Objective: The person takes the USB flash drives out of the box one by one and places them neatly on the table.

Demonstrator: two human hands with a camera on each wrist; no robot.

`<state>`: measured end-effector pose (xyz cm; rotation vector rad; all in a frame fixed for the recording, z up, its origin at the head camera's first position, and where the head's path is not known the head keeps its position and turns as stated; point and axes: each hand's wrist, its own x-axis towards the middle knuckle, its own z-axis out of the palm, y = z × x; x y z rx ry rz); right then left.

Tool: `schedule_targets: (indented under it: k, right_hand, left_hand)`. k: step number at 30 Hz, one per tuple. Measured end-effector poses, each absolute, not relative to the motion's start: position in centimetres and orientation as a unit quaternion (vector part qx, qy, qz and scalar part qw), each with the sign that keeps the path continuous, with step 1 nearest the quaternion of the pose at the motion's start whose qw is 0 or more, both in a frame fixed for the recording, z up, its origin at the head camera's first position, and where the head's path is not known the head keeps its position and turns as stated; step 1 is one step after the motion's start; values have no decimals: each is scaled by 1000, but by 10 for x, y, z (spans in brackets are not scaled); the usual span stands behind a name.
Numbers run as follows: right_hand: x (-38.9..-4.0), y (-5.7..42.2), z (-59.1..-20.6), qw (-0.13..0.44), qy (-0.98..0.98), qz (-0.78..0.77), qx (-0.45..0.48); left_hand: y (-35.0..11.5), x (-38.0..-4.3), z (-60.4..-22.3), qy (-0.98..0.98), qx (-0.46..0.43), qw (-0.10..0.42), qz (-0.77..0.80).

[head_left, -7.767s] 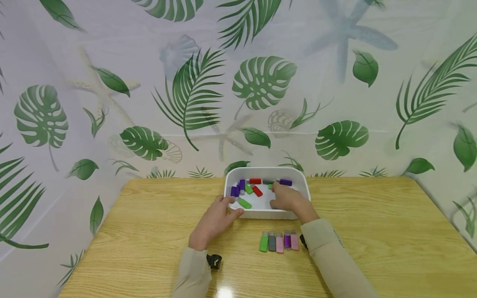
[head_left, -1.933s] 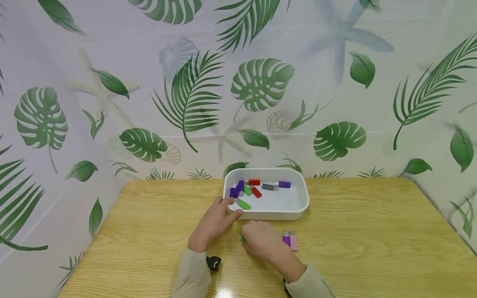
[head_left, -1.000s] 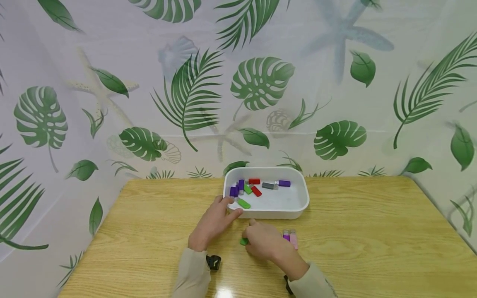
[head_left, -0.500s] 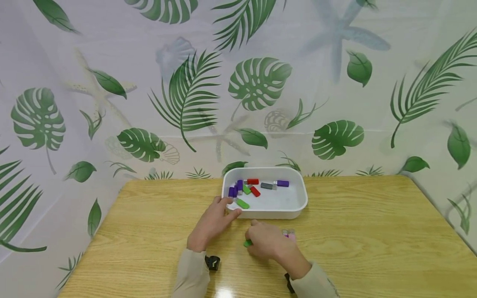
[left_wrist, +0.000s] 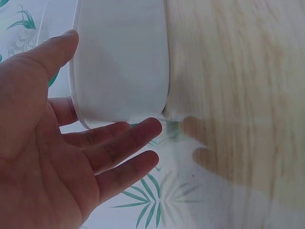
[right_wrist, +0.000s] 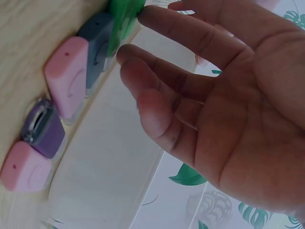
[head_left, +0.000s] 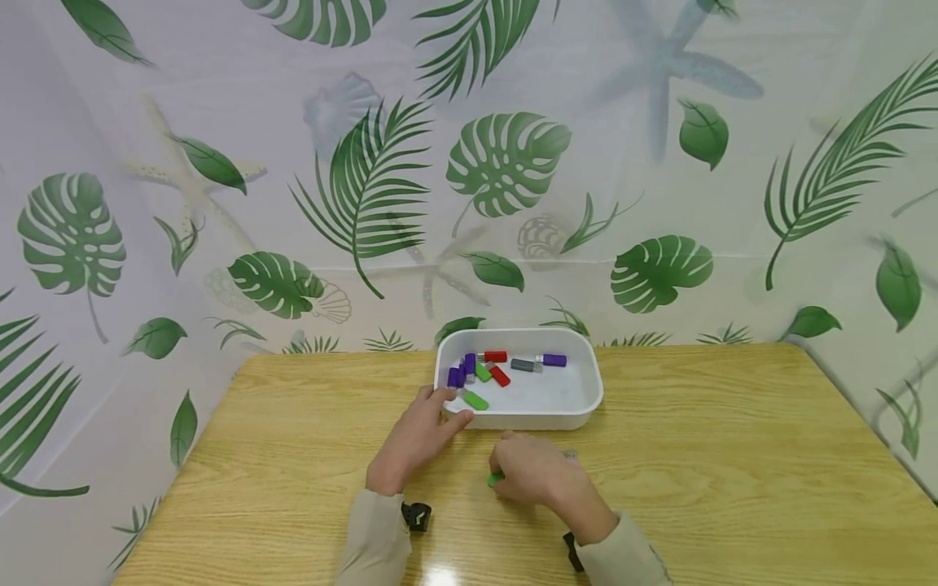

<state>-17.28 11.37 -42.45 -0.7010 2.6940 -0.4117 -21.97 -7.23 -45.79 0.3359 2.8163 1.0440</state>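
The right hand (head_left: 538, 478), fingers relaxed, touches the green drive (right_wrist: 125, 20) at the left end of the row on the desk (head_left: 733, 472); the left hand (head_left: 418, 435), open, rests against the white tray (head_left: 586, 407).

The table (head_left: 733, 456) looks like light wood or a wood-grain laminate, smooth, with a glossy patch near the front edge where light bounces off. The white tray (head_left: 542, 419) is plastic, smooth with a soft satin sheen on its wall. The little drives are all coloured plastic too: the green drive (right_wrist: 125, 19) looks slightly translucent, the pink drive (right_wrist: 69, 83) and grey-blue drive (right_wrist: 97, 40) are matt-ish and smooth, and the purple drive (right_wrist: 43, 129) has a shiny metal plug end. The leaf-print backdrop (head_left: 220, 122) looks like thin sheeting, faintly see-through, cloth or plastic, can't tell. Beige sleeves (head_left: 370, 541) are matt cloth.
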Motion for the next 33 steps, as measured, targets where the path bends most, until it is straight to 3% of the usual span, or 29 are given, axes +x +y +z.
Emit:
schedule_targets:
  k: [12, 18, 26, 33]
  right_hand:
    - [-176, 116, -426, 177, 935, -176, -254]
    - [-185, 125, -420, 130, 928, -219, -271]
    - [-202, 145, -408, 46, 946, -258, -190]
    - [-227, 149, -408, 5, 944, -254, -211]
  left_hand:
    - [-76, -218, -462, 932, 114, 56, 340]
    - [-77, -219, -463, 932, 129, 43, 335]
    - [-75, -221, -459, 930, 138, 40, 338]
    - [-74, -221, -458, 929, 130, 45, 343]
